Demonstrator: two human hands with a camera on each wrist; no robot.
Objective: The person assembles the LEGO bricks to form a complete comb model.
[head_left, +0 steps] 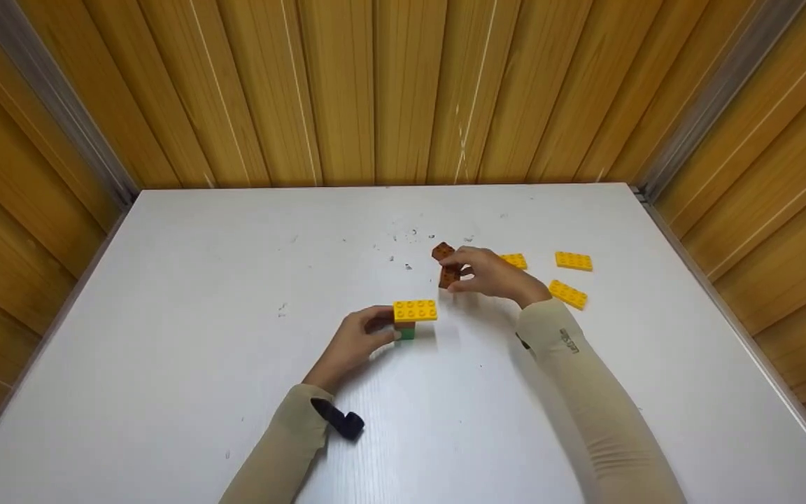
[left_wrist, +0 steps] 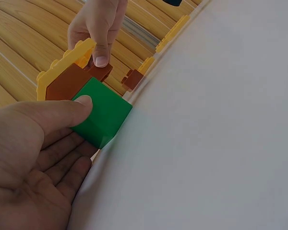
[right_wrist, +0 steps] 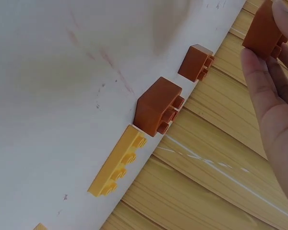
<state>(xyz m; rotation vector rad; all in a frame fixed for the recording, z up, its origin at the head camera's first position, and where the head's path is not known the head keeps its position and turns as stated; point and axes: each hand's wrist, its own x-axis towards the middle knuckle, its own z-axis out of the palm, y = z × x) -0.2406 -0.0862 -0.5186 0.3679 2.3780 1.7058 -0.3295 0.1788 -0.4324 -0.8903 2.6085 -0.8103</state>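
Observation:
My left hand (head_left: 357, 339) grips a small stack of toy building bricks close over the white table. At its bottom is a green brick (left_wrist: 104, 112), with the thumb pressed on its side. Above that sits a brown brick (left_wrist: 67, 82), topped by a yellow plate (head_left: 415, 310) with two rows of studs, which juts out to the right. Farther back, my right hand (head_left: 490, 271) pinches another brown brick (right_wrist: 263, 31) between thumb and fingers. Two more brown bricks, one smaller (right_wrist: 197, 63) and one larger (right_wrist: 156, 108), stand on the table near that hand.
Several yellow plates lie right of my right hand: one at the back right (head_left: 574, 261), one by the wrist (head_left: 568, 295), one partly hidden behind the hand (head_left: 515, 261). Wood-patterned panels (head_left: 403, 91) rise behind the table (head_left: 200, 280). A black strap (head_left: 336, 418) hangs at my left wrist.

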